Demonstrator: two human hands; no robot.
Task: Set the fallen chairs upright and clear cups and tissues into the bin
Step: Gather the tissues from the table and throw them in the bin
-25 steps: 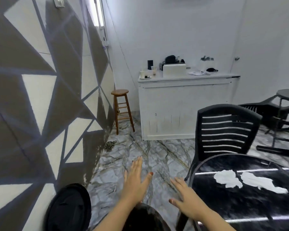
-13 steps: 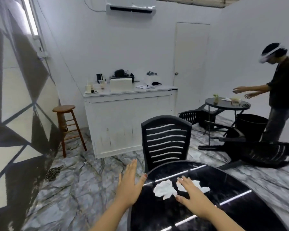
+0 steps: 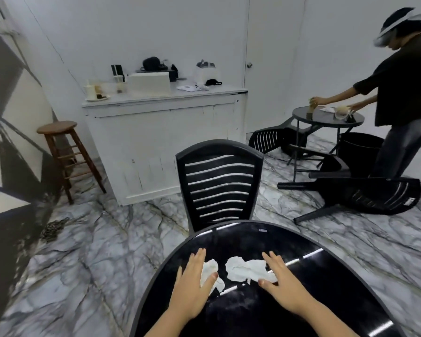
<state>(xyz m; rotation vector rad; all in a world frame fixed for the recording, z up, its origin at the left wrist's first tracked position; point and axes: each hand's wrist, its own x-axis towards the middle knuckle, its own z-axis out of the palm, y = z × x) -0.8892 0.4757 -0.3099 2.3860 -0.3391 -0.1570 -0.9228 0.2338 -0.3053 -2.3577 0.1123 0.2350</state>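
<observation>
Tissues under your hands, bin nowhere near

Your left hand (image 3: 195,278), fingers spread flat, overlaps the left tissue (image 3: 212,272); your right hand (image 3: 281,280), equally unclenched, touches the right tissue (image 3: 247,268), lower centre. Swiping flat could push them off the glossy table (image 3: 326,276); pinch instead.

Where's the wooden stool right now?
In the head view the wooden stool stands upright on the marble floor at the left, between the patterned wall and the left end of the white counter.
</observation>
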